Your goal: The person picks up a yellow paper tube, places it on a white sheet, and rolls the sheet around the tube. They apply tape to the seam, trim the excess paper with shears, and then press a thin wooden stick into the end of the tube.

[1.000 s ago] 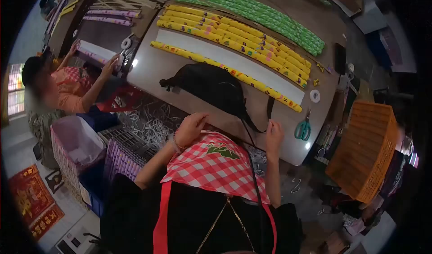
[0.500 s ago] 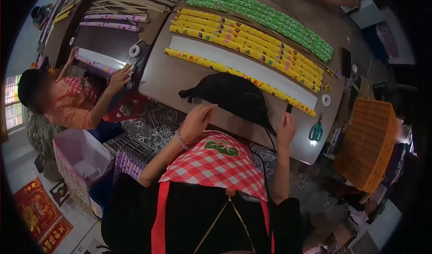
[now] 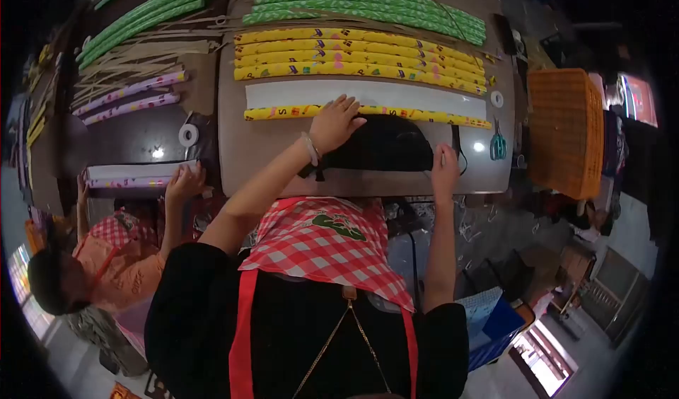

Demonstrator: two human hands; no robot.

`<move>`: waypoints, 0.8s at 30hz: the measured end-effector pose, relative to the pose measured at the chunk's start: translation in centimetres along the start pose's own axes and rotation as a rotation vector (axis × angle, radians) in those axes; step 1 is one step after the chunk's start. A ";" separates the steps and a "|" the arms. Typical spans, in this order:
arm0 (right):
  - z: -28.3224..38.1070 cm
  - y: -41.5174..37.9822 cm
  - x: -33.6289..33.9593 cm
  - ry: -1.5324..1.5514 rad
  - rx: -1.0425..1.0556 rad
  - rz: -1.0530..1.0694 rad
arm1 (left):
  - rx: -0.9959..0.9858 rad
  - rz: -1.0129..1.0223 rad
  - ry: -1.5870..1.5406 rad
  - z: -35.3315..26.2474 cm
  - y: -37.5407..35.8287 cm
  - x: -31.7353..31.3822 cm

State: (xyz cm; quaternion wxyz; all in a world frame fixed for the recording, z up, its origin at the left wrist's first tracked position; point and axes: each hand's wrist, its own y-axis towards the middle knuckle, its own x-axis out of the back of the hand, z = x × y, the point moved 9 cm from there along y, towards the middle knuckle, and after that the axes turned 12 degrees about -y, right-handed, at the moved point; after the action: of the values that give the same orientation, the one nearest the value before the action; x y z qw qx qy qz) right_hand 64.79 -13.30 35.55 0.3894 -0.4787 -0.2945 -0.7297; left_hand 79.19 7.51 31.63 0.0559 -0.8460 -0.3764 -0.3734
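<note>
My left hand point(image 3: 337, 122) lies with fingers spread on a yellow patterned roll point(image 3: 272, 113), whose white sheet point(image 3: 424, 100) stretches out flat behind it. Under and beside my left wrist, a black cloth bag point(image 3: 389, 144) rests at the table's front edge. My right hand point(image 3: 445, 168) is raised just right of the bag, near its dark strap point(image 3: 457, 139); its fingers are curled together, and whatever they hold, if anything, is too small to make out.
Behind are yellow rolls point(image 3: 353, 54) and green rolls point(image 3: 353, 7). Teal scissors point(image 3: 498, 146) and a tape roll point(image 3: 496, 100) lie right, beside an orange crate point(image 3: 564, 134). At left a co-worker handles a purple roll point(image 3: 134, 183) near another tape roll point(image 3: 188, 135).
My view has turned. My left hand has moved forward from in front of the bag onto the yellow roll, and its fingers have spread. The co-worker's hand has shifted along the purple roll.
</note>
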 end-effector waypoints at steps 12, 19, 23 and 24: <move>0.9 13.5 -10.4 0.053 0.048 0.112 | 0.051 0.242 0.001 3.6 5.1 -4.4; -2.9 14.4 -12.0 -0.042 -0.069 0.068 | 0.083 0.174 0.057 3.7 5.3 -3.9; -6.8 14.9 -9.8 -0.137 -0.145 0.006 | 0.040 0.121 0.084 3.4 4.8 -4.0; -7.9 15.0 -9.3 -0.153 -0.197 0.001 | 0.027 0.124 0.091 3.4 4.9 -4.1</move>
State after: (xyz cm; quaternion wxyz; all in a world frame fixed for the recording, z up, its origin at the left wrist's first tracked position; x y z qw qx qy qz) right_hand 76.11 -24.82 24.87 0.3171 -0.5692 -0.2499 -0.7162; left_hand 82.80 2.87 27.37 0.1073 -0.8492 -0.3252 -0.4021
